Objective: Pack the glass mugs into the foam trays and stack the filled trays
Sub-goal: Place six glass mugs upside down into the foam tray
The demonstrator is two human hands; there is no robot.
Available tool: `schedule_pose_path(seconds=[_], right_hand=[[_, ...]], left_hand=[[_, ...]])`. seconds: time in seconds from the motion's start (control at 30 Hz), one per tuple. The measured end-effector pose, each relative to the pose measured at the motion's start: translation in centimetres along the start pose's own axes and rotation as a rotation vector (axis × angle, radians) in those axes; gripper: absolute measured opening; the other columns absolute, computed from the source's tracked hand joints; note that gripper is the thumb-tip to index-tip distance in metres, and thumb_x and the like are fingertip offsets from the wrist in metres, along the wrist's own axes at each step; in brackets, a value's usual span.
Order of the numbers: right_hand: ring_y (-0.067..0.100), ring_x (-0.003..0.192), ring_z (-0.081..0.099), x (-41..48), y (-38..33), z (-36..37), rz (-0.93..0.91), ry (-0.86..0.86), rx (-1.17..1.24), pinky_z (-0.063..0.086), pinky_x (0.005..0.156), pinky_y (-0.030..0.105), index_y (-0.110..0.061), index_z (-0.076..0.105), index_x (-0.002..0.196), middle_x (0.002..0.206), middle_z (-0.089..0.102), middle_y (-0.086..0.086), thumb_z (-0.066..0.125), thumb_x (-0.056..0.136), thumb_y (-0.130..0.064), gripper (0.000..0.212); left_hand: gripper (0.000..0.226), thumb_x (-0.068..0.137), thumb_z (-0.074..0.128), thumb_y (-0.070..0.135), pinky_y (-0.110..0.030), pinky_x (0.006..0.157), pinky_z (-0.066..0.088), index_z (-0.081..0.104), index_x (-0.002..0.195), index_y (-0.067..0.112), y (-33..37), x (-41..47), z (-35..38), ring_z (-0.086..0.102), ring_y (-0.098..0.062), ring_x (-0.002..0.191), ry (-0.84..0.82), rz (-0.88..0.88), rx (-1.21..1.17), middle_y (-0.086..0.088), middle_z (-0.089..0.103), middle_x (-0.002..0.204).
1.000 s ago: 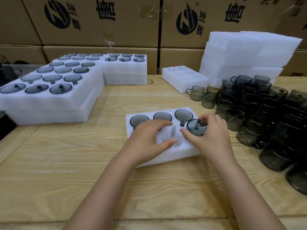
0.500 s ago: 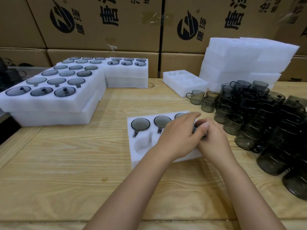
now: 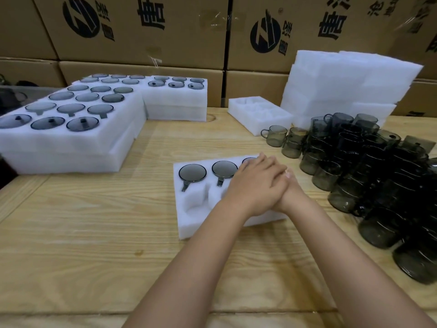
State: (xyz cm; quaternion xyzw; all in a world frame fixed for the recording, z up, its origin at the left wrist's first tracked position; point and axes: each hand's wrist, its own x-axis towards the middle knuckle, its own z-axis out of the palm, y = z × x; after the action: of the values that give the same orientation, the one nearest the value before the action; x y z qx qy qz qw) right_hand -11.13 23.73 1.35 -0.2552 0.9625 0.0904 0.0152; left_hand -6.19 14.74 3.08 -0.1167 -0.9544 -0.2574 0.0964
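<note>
Head view: my left grip [image 3: 257, 185], fingers straight, presses over my right grip [image 3: 294, 195], whose closure I cannot tell, likely seating a mug in the foam tray [image 3: 189, 221] at twelve o'clock

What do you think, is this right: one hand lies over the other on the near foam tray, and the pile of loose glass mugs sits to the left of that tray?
Not quite. The loose glass mugs are piled to the right of the near foam tray, not the left, as the head view shows. The rest holds: the left hand lies over the right hand on that tray.
</note>
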Motion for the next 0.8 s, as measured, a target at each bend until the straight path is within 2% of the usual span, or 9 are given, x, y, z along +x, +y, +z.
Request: schedule_pose_path(seconds=[0.1, 0.17, 0.2, 0.27, 0.33, 0.4, 0.53, 0.67, 0.8], right_hand=[[0.021, 0.142, 0.016, -0.7, -0.5, -0.5, 0.105, 0.000, 0.263, 0.030, 0.108, 0.036, -0.023, -0.002, 0.150, 0.157, 0.005, 0.003, 0.044, 0.092, -0.042, 0.077], [0.025, 0.125, 0.041, -1.1, -0.6, -0.7, 0.218, 0.013, 0.445, 0.039, 0.087, 0.030, -0.027, 0.012, 0.148, 0.146, 0.030, 0.003, 0.042, 0.094, -0.034, 0.062], [0.027, 0.119, 0.045, -1.3, -0.8, -0.8, 0.243, 0.036, 0.474, 0.038, 0.081, 0.030, -0.029, 0.020, 0.145, 0.143, 0.034, 0.001, 0.038, 0.096, -0.032, 0.053], [0.028, 0.123, 0.040, -1.5, -1.5, -1.2, 0.215, 0.065, 0.413, 0.035, 0.078, 0.032, -0.035, 0.028, 0.139, 0.155, 0.011, -0.010, 0.033, 0.097, -0.036, 0.042], [0.028, 0.126, 0.036, -1.6, -1.8, -1.3, 0.236, 0.099, 0.429, 0.031, 0.078, 0.033, -0.038, 0.029, 0.138, 0.155, -0.003, -0.022, 0.029, 0.097, -0.044, 0.042], [0.028, 0.126, 0.038, -1.7, -1.9, -1.1, 0.280, 0.170, 0.535, 0.032, 0.083, 0.035, -0.035, 0.033, 0.138, 0.156, 0.004, -0.022, 0.026, 0.098, -0.046, 0.042], [0.021, 0.124, 0.044, -3.4, -1.3, -0.6, 0.284, 0.454, 0.891, 0.034, 0.095, 0.034, -0.020, 0.050, 0.129, 0.142, 0.043, -0.005, 0.034, 0.099, -0.031, 0.035], [0.032, 0.109, 0.053, -6.3, 1.3, 0.4, 0.466, 0.688, 0.648, 0.041, 0.083, 0.038, -0.011, 0.054, 0.123, 0.130, 0.050, 0.006, 0.045, 0.095, -0.020, 0.031], [0.045, 0.099, 0.055, -7.6, 3.9, 0.3, 0.719, 0.472, 0.390, 0.043, 0.072, 0.043, -0.005, 0.042, 0.130, 0.130, 0.041, 0.019, 0.046, 0.094, -0.023, 0.040]], left_hand=[[0.042, 0.101, 0.028, 0.037, -0.040, 0.116, 0.013, 0.046, 0.137, 0.027, 0.1, -0.3, 0.0, 0.016, -0.014, 0.145, 0.017, -0.037, 0.134, 0.004, 0.032, 0.154], [0.047, 0.100, 0.021, 0.039, -0.040, 0.107, 0.026, 0.047, 0.135, 0.021, 0.5, -1.3, 0.3, 0.037, -0.019, 0.132, 0.107, -0.107, 0.267, 0.000, 0.047, 0.142], [0.054, 0.098, 0.015, 0.041, -0.039, 0.100, 0.032, 0.049, 0.132, 0.017, 0.7, -2.1, 0.3, 0.048, -0.022, 0.120, 0.156, -0.135, 0.323, -0.003, 0.054, 0.132], [0.063, 0.095, 0.012, 0.041, -0.039, 0.091, 0.042, 0.057, 0.125, 0.010, 0.6, -4.0, 0.3, 0.060, -0.026, 0.096, 0.259, -0.093, 0.437, -0.006, 0.065, 0.111], [0.057, 0.096, 0.024, 0.040, -0.038, 0.086, 0.050, 0.064, 0.119, 0.009, -0.8, -5.9, 0.3, 0.065, -0.026, 0.085, 0.382, 0.029, 0.615, -0.006, 0.069, 0.098], [0.051, 0.096, 0.031, 0.039, -0.039, 0.082, 0.053, 0.068, 0.114, 0.010, -2.6, -7.0, 0.5, 0.067, -0.026, 0.090, 0.464, 0.150, 0.759, -0.005, 0.071, 0.098], [0.052, 0.100, 0.029, 0.036, -0.037, 0.077, 0.056, 0.074, 0.094, 0.012, -4.1, -6.6, 0.8, 0.070, -0.024, 0.091, 0.571, 0.238, 0.840, -0.004, 0.073, 0.093], [0.054, 0.102, 0.029, 0.038, -0.038, 0.081, 0.056, 0.075, 0.090, 0.013, -5.7, -5.8, 0.3, 0.070, -0.020, 0.091, 0.644, 0.273, 0.814, -0.001, 0.072, 0.083], [0.046, 0.101, 0.035, 0.034, -0.040, 0.089, 0.053, 0.074, 0.089, 0.014, -5.9, -5.5, 0.4, 0.069, -0.018, 0.081, 0.698, 0.254, 0.740, 0.002, 0.071, 0.081]])
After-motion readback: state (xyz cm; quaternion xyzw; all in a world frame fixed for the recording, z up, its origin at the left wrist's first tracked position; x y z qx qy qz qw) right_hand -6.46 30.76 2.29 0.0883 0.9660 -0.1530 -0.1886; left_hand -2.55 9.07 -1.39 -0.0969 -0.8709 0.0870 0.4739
